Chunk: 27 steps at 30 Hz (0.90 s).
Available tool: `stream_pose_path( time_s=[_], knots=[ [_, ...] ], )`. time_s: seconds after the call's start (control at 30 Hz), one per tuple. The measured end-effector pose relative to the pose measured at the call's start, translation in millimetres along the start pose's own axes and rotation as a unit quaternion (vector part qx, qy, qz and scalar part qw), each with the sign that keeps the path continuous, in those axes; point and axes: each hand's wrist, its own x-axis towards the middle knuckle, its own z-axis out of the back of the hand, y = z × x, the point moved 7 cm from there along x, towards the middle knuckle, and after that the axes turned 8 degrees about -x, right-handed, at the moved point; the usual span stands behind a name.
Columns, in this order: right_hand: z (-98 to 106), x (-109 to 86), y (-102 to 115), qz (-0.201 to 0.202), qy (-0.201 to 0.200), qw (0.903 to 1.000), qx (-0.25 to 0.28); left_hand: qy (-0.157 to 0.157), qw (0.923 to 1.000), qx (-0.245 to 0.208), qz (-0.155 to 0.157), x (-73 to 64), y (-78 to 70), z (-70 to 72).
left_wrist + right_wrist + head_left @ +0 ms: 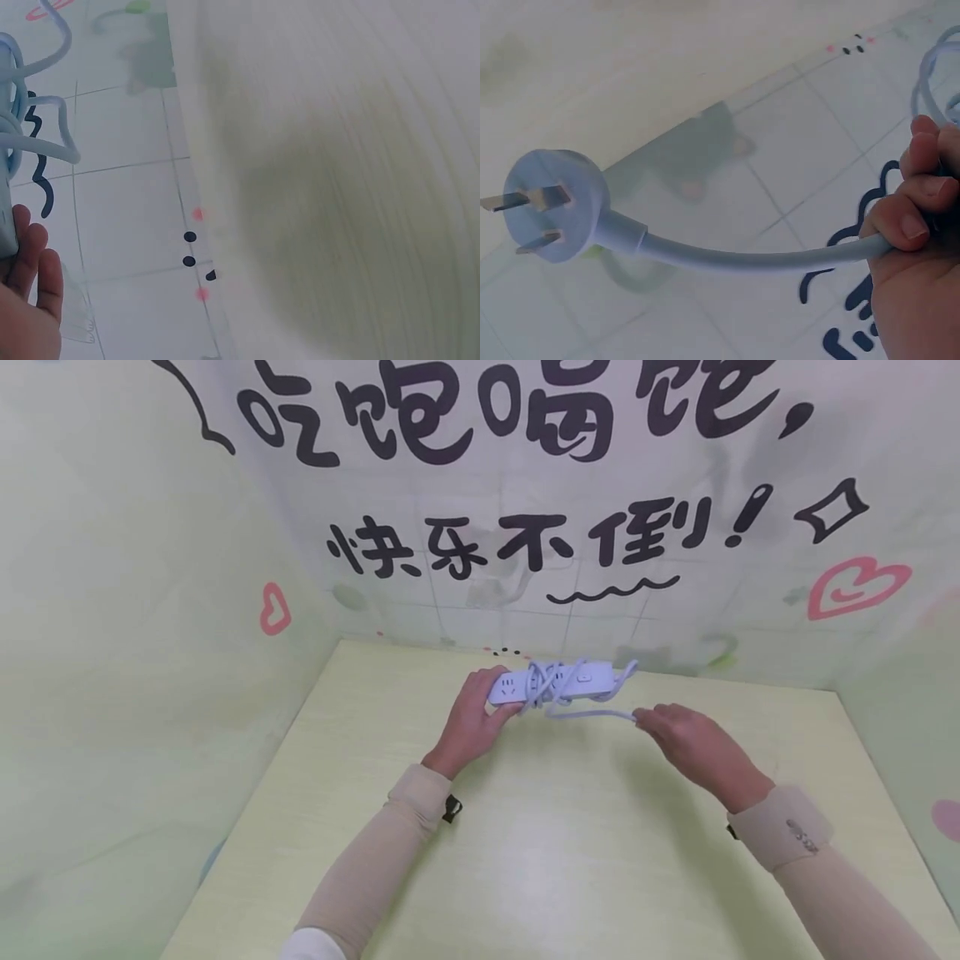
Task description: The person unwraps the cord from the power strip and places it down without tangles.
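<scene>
A white power strip (597, 677) is held up over the table's far side, its cord (537, 687) wound several turns around its middle. My left hand (473, 714) grips the strip's left end, beside an exposed socket; in the left wrist view its fingers (49, 274) curl at the strip's end. My right hand (697, 747) holds a stretch of cord drawn out to the right of the strip. In the right wrist view, the cord (765, 261) passes out of the curled right hand (919, 247) and ends in a round three-pin plug (559, 206), which hangs free.
The pale table (525, 852) spreads beneath both hands. Behind it stands a wall covering (465, 602) with black lettering and pink hearts, and similar coverings close in the left and right sides.
</scene>
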Motion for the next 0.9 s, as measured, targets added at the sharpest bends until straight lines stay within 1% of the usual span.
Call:
stream_pose_path(
  time_s=[0.07, 0.13, 0.27, 0.4, 0.5, 0.6, 0.7, 0.8, 0.9],
  knots=[
    [8.2, 0.2, 15.1, 0.023, -0.01, 0.9996, 0.011, -0.003, 1.0, -0.002, 0.005, 0.3, 1.3, 1.3],
    [19.0, 3.4, 30.4, 0.05, -0.025, 0.9982, 0.021, -0.006, 0.9999, -0.005, 0.015, 0.4, 3.7, 2.8],
    [48.1, 16.4, 56.0, 0.092, -0.058, 0.9937, 0.027, -0.012, 0.9991, -0.011, 0.038, 0.7, 9.1, 6.1],
    [84.8, 36.2, 69.9, 0.12, -0.098, 0.9878, 0.014, -0.01, 0.999, -0.01, 0.043, 0.5, 11.3, 7.2],
    [111.2, 54.0, 70.8, 0.137, -0.14, 0.9806, 0.006, 0.002, 0.9992, -0.013, 0.036, -0.5, 10.3, 4.6],
    [129.8, 72.9, 59.3, 0.137, -0.166, 0.9765, -0.008, 0.025, 0.9989, -0.028, 0.029, -2.1, 6.0, -1.0],
    [137.5, 89.2, 35.7, 0.118, -0.163, 0.979, -0.032, 0.046, 0.9982, -0.035, 0.019, -3.6, 0.1, -7.7],
    [133.4, 97.9, 5.6, 0.081, -0.142, 0.9851, -0.053, 0.059, 0.9977, -0.033, 0.008, -4.8, -5.9, -12.7],
    [122.1, 98.3, -22.0, 0.037, -0.116, 0.9904, -0.065, 0.061, 0.9977, -0.03, -0.001, -6.5, -9.5, -14.2]
  ],
)
